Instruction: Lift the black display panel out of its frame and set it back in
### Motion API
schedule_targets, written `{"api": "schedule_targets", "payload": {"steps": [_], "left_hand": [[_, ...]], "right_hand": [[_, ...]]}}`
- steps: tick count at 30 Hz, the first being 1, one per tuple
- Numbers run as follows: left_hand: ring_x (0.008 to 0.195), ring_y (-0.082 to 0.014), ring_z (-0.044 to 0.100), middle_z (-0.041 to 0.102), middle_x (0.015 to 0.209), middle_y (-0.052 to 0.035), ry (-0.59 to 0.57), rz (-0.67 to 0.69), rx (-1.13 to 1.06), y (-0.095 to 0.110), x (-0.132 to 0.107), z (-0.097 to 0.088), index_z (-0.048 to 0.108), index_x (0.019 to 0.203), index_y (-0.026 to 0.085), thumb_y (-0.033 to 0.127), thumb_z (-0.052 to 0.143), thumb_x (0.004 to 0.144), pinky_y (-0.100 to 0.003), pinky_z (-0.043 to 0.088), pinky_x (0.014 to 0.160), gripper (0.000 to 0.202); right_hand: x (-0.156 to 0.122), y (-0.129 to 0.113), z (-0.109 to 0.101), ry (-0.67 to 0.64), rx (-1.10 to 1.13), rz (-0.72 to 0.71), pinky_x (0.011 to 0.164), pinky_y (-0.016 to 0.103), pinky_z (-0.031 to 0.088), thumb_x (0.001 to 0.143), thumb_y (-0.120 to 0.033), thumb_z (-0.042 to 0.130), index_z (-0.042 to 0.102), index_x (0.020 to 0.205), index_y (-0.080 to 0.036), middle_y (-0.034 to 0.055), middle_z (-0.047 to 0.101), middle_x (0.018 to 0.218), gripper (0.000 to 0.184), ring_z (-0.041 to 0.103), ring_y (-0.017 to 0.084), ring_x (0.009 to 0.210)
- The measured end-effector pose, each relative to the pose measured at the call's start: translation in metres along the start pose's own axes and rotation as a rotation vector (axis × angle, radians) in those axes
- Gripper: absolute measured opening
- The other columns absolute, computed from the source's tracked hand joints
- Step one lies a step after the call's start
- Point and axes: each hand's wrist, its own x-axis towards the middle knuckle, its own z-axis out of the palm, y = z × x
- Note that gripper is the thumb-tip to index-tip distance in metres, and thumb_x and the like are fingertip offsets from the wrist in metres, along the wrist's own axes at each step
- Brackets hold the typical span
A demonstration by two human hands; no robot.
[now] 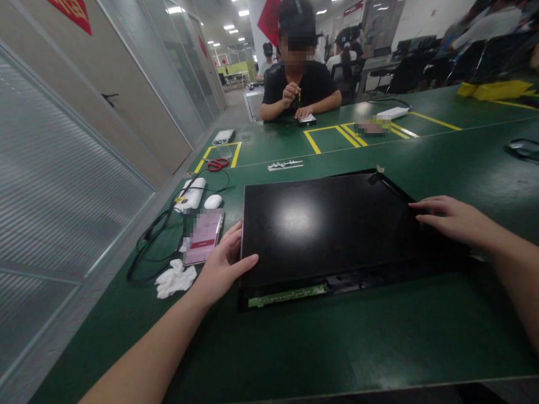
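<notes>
A black glossy screen panel (324, 224) lies flat on the green table (320, 342), its near edge bare with a green circuit strip (286, 295) showing. My left hand (223, 264) grips the panel's left edge, thumb on top and fingers underneath. My right hand (452, 217) rests on the panel's right edge with its fingers stretched out flat.
Left of the panel lie a phone (202, 235), a white mouse (213, 201), a white power strip with black cable (190, 195), a crumpled white cloth (174, 279) and red scissors (218, 164). A person (300, 84) sits across the table working on a small device.
</notes>
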Motion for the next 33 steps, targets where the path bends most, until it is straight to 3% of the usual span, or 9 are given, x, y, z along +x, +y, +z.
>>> {"api": "schedule_targets", "payload": {"steps": [3, 5, 11, 17, 33], "left_hand": [[0.153, -0.0378, 0.014, 0.028, 0.164, -0.0108, 0.039, 0.080, 0.290, -0.003, 0.002, -0.007, 0.068, 0.125, 0.024, 0.037, 0.084, 0.072, -0.054, 0.021, 0.121, 0.058], [0.153, -0.0382, 0.014, 0.029, 0.164, -0.0130, 0.034, 0.058, 0.348, -0.004, 0.003, -0.009, 0.068, 0.125, 0.023, 0.040, 0.083, 0.072, -0.054, 0.022, 0.121, 0.058], [0.151, -0.0361, 0.022, 0.031, 0.162, -0.0148, 0.000, 0.047, 0.419, -0.018, 0.009, -0.013, 0.067, 0.124, 0.021, 0.042, 0.082, 0.072, -0.053, 0.023, 0.120, 0.058], [0.149, -0.0345, 0.030, 0.031, 0.162, -0.0161, 0.004, 0.091, 0.522, -0.028, 0.011, -0.017, 0.065, 0.127, 0.020, 0.043, 0.080, 0.074, -0.052, 0.023, 0.120, 0.059], [0.145, -0.0381, 0.036, 0.036, 0.158, -0.0182, 0.018, 0.083, 0.571, -0.014, 0.009, -0.012, 0.067, 0.115, 0.020, 0.040, 0.087, 0.063, -0.054, 0.029, 0.117, 0.060]], "right_hand": [[0.001, 0.003, 0.000, -0.009, 0.040, 0.007, 0.076, 0.034, 0.035, 0.048, -0.032, 0.048, 0.059, 0.084, -0.027, 0.0015, 0.051, 0.095, 0.038, 0.048, 0.017, 0.080], [0.002, 0.004, 0.000, -0.019, 0.078, 0.023, 0.076, 0.033, 0.035, 0.048, -0.027, 0.047, 0.059, 0.083, -0.027, 0.0011, 0.052, 0.095, 0.037, 0.048, 0.017, 0.081], [0.000, 0.003, -0.001, -0.018, 0.141, 0.068, 0.078, 0.034, 0.033, 0.048, -0.019, 0.044, 0.059, 0.081, -0.027, 0.0008, 0.054, 0.095, 0.037, 0.048, 0.017, 0.086], [-0.003, -0.006, -0.006, -0.025, 0.161, 0.142, 0.074, 0.035, 0.036, 0.046, -0.020, 0.045, 0.060, 0.079, -0.027, 0.0007, 0.058, 0.087, 0.037, 0.051, 0.017, 0.077], [-0.002, 0.002, -0.006, -0.006, 0.128, 0.135, 0.078, 0.036, 0.033, 0.047, -0.025, 0.046, 0.060, 0.075, -0.028, 0.0013, 0.058, 0.092, 0.031, 0.050, 0.019, 0.083]]}}
